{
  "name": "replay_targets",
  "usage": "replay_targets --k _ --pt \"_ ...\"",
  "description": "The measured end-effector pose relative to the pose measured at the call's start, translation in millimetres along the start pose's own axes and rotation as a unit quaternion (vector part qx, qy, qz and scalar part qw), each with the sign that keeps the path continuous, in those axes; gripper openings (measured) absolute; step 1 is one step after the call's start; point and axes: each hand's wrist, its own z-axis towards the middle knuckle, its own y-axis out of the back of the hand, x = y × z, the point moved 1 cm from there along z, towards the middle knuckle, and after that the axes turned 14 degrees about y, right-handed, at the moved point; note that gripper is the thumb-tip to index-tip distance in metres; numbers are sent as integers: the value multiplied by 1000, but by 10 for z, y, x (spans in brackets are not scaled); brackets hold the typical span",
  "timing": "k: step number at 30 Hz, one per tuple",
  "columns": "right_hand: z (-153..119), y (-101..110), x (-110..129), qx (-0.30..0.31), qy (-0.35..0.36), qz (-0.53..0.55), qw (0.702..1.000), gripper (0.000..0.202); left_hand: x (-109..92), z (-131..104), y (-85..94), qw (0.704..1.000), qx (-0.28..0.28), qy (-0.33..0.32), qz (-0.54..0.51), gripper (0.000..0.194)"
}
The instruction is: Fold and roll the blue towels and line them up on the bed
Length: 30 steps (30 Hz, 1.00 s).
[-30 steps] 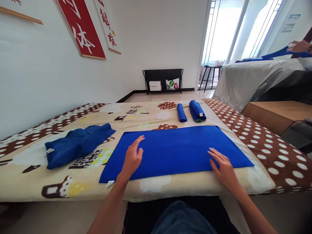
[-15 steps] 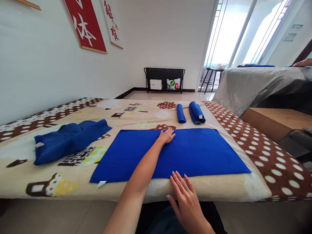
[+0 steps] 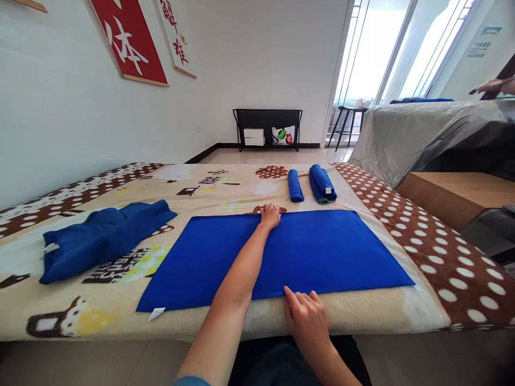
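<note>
A blue cloth (image 3: pixel 338 246) lies spread flat on the patterned blanket (image 3: pixel 225 187), a white tag at its near left corner. My left hand (image 3: pixel 270 215) reaches across it and rests at its far edge, fingers curled. At the near edge is my right hand (image 3: pixel 306 316), its fingers bent and drawn together, with the index fingertip and thumb side at the hem. Whether either hand pinches the fabric is hard to make out.
A crumpled blue cloth (image 3: pixel 104 236) lies on the left. Two rolled blue cloths (image 3: pixel 295 186) (image 3: pixel 322 184) sit beyond the far edge. At the right are a wooden box (image 3: pixel 462 190), a plastic-covered surface (image 3: pixel 410 123) and another person's hand (image 3: pixel 488 87).
Both my hands have gone from flat, spread fingers to curled ones at the cloth's edges. The view has shifted slightly. The other person's hand shows more at the right.
</note>
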Motion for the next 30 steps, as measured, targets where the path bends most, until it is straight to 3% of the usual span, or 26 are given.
replay_targets --k 6,11,15,19,21,23,25,30 --pt "50 38 -5 -56 2 22 998 24 -33 7 175 998 18 16 -64 37" --pt "179 315 -35 -119 33 80 989 20 -64 61 560 981 25 43 -186 36" --pt "526 814 -304 -171 26 115 978 22 68 104 1151 942 -2 61 -329 32" --pt "1061 1351 -852 -216 -105 147 960 19 344 -4 1989 876 -52 54 -477 21" --pt "1352 1541 -1147 -265 -146 268 915 20 467 -132 2425 843 -69 40 -532 12" --pt "1631 1668 -1399 -301 -154 421 841 18 555 -300 2811 816 -79 20 -572 7" --pt "1869 1756 -1588 -318 -158 491 796 12 607 -485 3116 795 -83 -1 -600 9" --pt "2236 1902 -1835 -320 -115 463 818 20 666 -869 3535 781 -115 -28 -613 23"
